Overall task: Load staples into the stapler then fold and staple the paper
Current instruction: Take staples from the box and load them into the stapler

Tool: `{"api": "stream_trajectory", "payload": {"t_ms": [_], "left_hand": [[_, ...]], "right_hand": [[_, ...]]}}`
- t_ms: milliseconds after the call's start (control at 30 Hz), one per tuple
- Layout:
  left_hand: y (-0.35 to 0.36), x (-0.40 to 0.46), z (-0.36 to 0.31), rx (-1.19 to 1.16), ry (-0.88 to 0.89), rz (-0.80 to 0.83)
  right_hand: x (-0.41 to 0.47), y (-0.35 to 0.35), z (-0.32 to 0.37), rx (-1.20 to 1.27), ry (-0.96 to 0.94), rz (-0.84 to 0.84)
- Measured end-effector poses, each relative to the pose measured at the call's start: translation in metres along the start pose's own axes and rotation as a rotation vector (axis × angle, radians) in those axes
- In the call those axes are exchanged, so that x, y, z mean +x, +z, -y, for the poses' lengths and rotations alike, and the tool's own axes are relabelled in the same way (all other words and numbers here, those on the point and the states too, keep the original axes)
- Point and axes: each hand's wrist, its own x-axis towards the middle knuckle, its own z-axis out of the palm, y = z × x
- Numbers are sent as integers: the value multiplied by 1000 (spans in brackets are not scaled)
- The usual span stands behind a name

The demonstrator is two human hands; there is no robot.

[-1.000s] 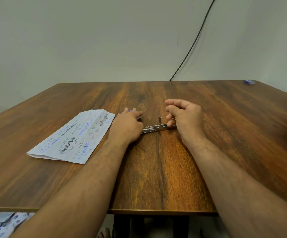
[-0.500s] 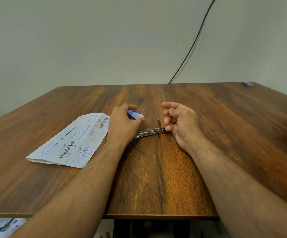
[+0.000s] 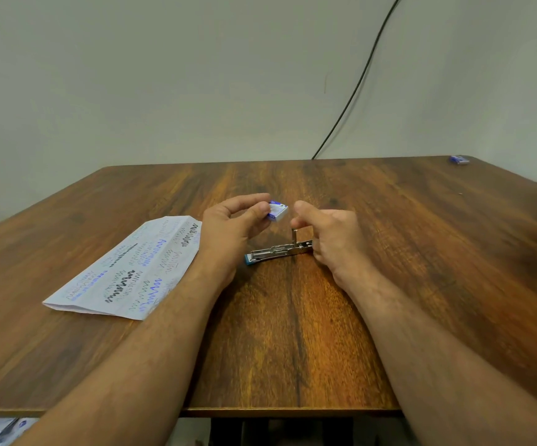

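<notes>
Pinching a blue-and-white staple box (image 3: 277, 212), lettering unreadable, left hand (image 3: 228, 230).

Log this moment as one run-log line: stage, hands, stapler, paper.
stage: loading staples | left hand: pinches staple box | right hand: at opened stapler, grip unclear | paper: folded, on table

My right hand (image 3: 331, 239) hides the right end of the stapler (image 3: 278, 251). The small blue thing (image 3: 459, 159) far right is too tiny to tell. Papers (image 3: 0, 429) near left get cut off.
</notes>
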Motion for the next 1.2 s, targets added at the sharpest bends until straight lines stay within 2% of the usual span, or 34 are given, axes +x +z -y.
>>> {"api": "stream_trajectory", "payload": {"t_ms": [133,267,400,1200], "left_hand": [[4,-3,-1,-82,-19,50],[5,-2,1,-161,-67,41],[7,-3,0,-165,-148,55],[4,-2,-2,-165,-183,-15]], "right_hand": [[0,5,0,7,14,75],[4,5,-2,124,35,106],[5,4,-3,177,48,133],[2,5,2,225,147,216]]}}
